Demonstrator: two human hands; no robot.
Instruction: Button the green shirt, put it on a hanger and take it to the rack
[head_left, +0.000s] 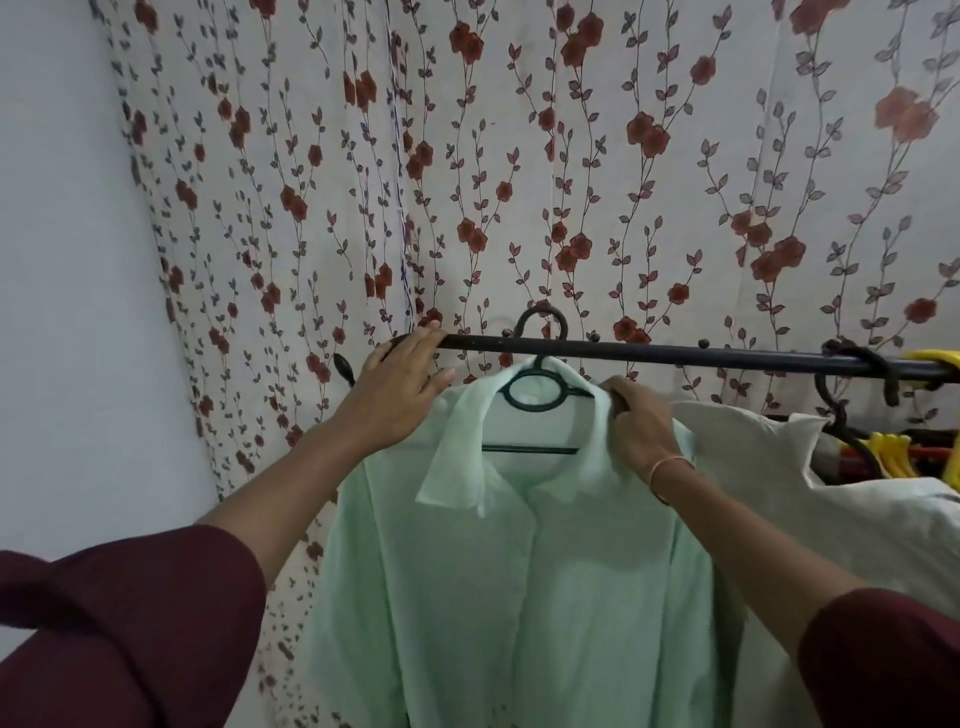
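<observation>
The pale green shirt hangs buttoned down its front on a black hanger, whose hook sits over the dark rack rail. My left hand rests on the rail's left end and on the shirt's left shoulder, fingers spread. At the right side of the collar, my right hand is pinched shut on the green fabric.
A white garment hangs right beside the green shirt. Yellow hangers and another dark hook crowd the rail's right end. A floral curtain hangs close behind the rack, with a plain wall at left.
</observation>
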